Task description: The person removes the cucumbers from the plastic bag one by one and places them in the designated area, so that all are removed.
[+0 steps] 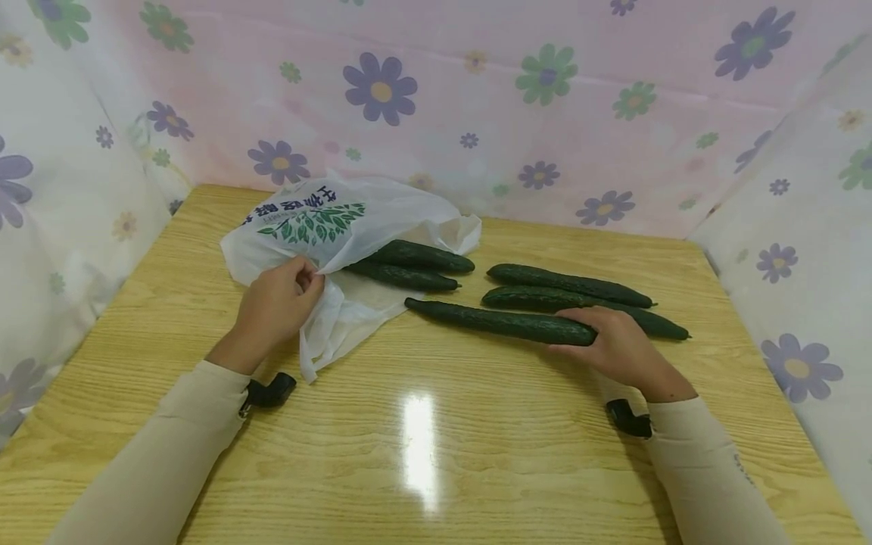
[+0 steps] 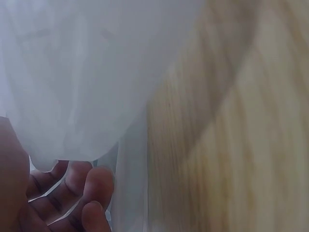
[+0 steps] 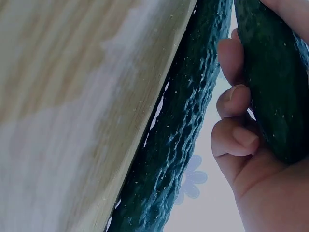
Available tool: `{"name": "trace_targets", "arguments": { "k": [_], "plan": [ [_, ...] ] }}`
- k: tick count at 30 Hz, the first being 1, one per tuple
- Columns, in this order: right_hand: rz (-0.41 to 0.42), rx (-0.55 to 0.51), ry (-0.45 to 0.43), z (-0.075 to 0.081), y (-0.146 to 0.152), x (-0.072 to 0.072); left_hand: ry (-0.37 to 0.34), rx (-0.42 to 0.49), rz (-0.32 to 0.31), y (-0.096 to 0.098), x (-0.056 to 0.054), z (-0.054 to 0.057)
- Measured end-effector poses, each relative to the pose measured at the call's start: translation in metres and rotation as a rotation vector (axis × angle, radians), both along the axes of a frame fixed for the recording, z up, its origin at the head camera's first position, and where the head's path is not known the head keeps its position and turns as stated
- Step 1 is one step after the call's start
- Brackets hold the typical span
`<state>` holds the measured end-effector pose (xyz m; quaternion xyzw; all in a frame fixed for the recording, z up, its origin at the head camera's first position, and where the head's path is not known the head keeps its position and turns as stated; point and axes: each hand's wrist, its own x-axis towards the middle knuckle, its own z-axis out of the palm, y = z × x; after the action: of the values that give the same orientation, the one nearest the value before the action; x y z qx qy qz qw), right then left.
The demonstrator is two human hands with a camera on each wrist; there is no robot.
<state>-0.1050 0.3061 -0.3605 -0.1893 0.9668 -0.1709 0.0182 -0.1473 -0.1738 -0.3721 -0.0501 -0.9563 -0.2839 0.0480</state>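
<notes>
Cucumber (image 1: 500,321) end-gripped by the fingers of our right hand (image 1: 620,344), our left hand (image 1: 279,299) pinches the bag (image 1: 381,204), likely propping it open.

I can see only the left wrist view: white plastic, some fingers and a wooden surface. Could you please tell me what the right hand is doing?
Observer: The right hand holds a cucumber near one end.
Operator: Thank you. Does the bag contain something?
Observer: Yes, two more cucumbers lie partly inside it, their ends showing at its opening.
Operator: And are there others outside?
Observer: Two others lie on the table, right of the bag.
</notes>
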Motion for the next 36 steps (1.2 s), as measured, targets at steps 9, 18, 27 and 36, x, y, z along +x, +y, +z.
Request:
{"name": "trace_targets", "arguments": {
  "k": [9, 18, 27, 36],
  "plan": [
    [0.013, 0.020, -0.015, 0.005, 0.015, 0.004, 0.000, 0.012, -0.002, 0.000, 0.000, 0.000],
    [0.007, -0.003, 0.043, 0.002, 0.041, 0.012, -0.005, 0.013, -0.003, 0.000, 0.001, 0.001],
    [0.029, -0.009, 0.101, 0.004, 0.062, 0.016, -0.005, 0.008, -0.001, 0.000, 0.000, 0.000],
    [-0.025, -0.024, 0.061, 0.010, 0.076, 0.018, -0.004, 0.004, 0.003, -0.001, 0.000, -0.001]
  ]
}}
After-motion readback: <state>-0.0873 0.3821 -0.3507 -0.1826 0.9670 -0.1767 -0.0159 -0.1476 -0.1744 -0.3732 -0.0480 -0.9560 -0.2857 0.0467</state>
